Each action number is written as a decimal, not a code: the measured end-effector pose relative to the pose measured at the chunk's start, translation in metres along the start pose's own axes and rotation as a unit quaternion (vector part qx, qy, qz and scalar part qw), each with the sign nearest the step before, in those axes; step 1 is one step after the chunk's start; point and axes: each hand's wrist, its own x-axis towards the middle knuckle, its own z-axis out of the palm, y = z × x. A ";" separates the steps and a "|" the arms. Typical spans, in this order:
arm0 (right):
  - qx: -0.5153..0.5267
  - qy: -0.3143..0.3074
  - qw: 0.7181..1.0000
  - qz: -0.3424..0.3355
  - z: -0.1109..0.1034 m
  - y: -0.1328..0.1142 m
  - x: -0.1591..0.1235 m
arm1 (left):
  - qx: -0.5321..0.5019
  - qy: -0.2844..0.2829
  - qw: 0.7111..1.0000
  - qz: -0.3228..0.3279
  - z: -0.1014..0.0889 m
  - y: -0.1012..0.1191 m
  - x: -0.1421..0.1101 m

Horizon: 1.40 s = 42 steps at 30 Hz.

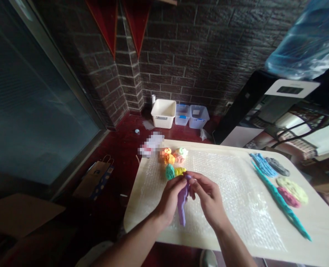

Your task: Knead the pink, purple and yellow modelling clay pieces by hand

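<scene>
Purple strip held between two hands above the table

The purple strip (pixel 182 207) is pinched at its upper end by the fingertips of the left hand (pixel 168 200) and the right hand (pixel 210 196). Both hands are kept narrow, with the fingers curled. The rest of the strip is seen between the two palms, pointed to the near edge of the table (pixel 317 230); whether its lower end touches the bubble wrap (pixel 231 200) below cannot be told. Just beyond the fingertips, toward the far left corner, a green lump (pixel 170 172) and a yellow lump (pixel 180 171) are placed side by side. Orange lumps (pixel 169 159) are found behind them, nearer to the far edge. Toward the right edge, well apart from the hands, a long teal roll (pixel 282 202) is laid slantwise, with a pink lump (pixel 289 197) just beside it.
</scene>
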 end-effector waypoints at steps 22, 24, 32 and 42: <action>0.026 0.015 1.000 -0.002 -0.036 0.036 -0.011 | 0.152 -0.054 0.986 0.049 -0.005 -0.012 0.000; 0.011 0.001 1.000 -0.020 -0.038 0.035 -0.011 | 0.170 -0.049 0.983 0.056 -0.007 -0.013 0.001; -0.073 -0.033 0.994 -0.069 -0.039 0.026 -0.013 | 0.181 -0.065 0.980 0.042 -0.012 -0.006 0.004; -0.153 -0.076 0.980 -0.103 -0.042 0.024 -0.017 | 0.192 -0.101 0.976 0.024 -0.019 -0.001 0.004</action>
